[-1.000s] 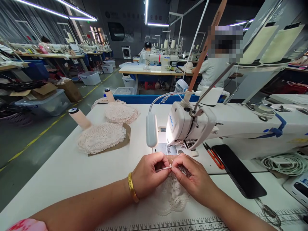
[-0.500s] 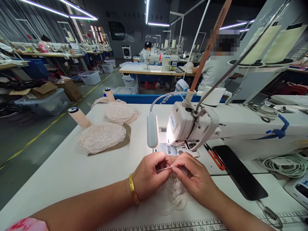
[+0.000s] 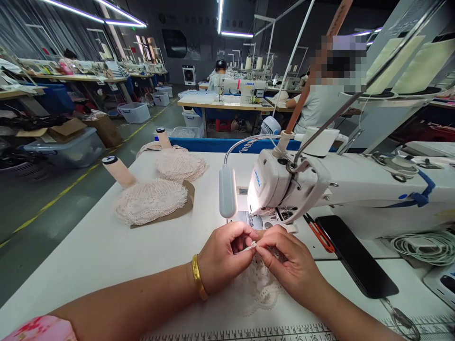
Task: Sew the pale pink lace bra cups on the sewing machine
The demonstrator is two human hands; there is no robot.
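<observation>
My left hand and my right hand meet fingertip to fingertip just in front of the white sewing machine. Both pinch a small pale lace piece at its top edge, where a thin strip shows between the fingers. The rest of the lace lies crumpled on the white table under my hands. A gold bangle sits on my left wrist. The needle area is lit just behind my fingers.
Two stacks of pink lace pieces lie at the left on brown card, with two thread cones beside them. Red snips and a black phone lie right of the machine. A coiled white cable is far right. Other people work at benches behind.
My fingertips have drawn closer together on the strip, which shows shorter between them. The hands stay in the same spot in front of the needle.
</observation>
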